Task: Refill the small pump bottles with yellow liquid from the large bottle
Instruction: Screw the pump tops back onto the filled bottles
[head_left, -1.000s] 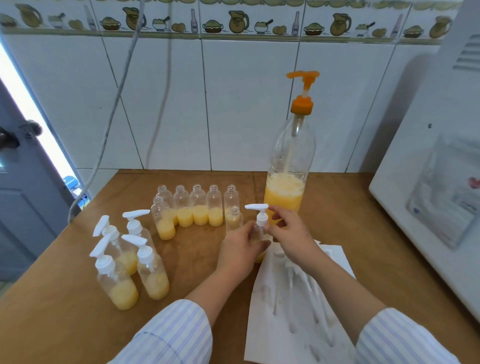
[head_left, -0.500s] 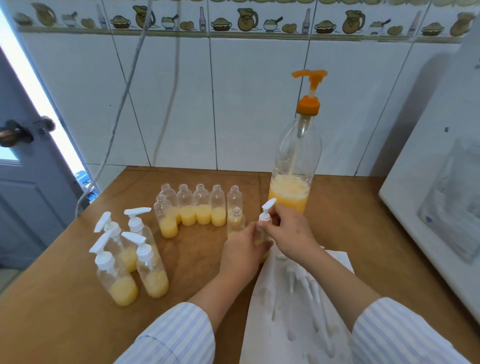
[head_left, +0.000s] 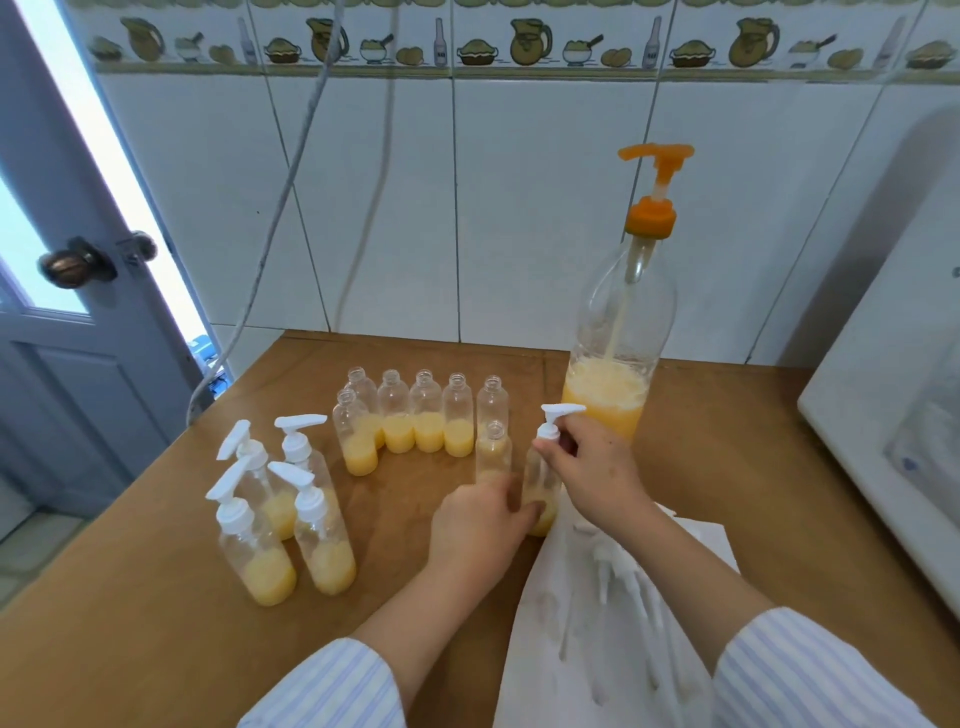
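Note:
A small clear bottle (head_left: 540, 478) with yellow liquid stands on the wooden table (head_left: 156, 597). My left hand (head_left: 480, 522) grips its lower body. My right hand (head_left: 597, 462) pinches the collar of the white pump cap (head_left: 553, 421) on its neck, nozzle pointing right. Behind stands the large bottle (head_left: 618, 364) with an orange pump (head_left: 655, 176), about a third full of yellow liquid. Several uncapped small bottles (head_left: 415, 423) with yellow liquid stand in a row at the back. Several capped pump bottles (head_left: 283, 519) stand at the left.
A white paper sheet (head_left: 613, 613) with several loose white pump caps lies under my right forearm. A white appliance (head_left: 893, 415) fills the right side. A tiled wall is behind, a hanging cable (head_left: 270, 223) and a blue door (head_left: 62, 322) at the left.
The pump cap's nozzle has turned from pointing left to pointing right as my right hand twists it on the small bottle. My left hand keeps holding the bottle.

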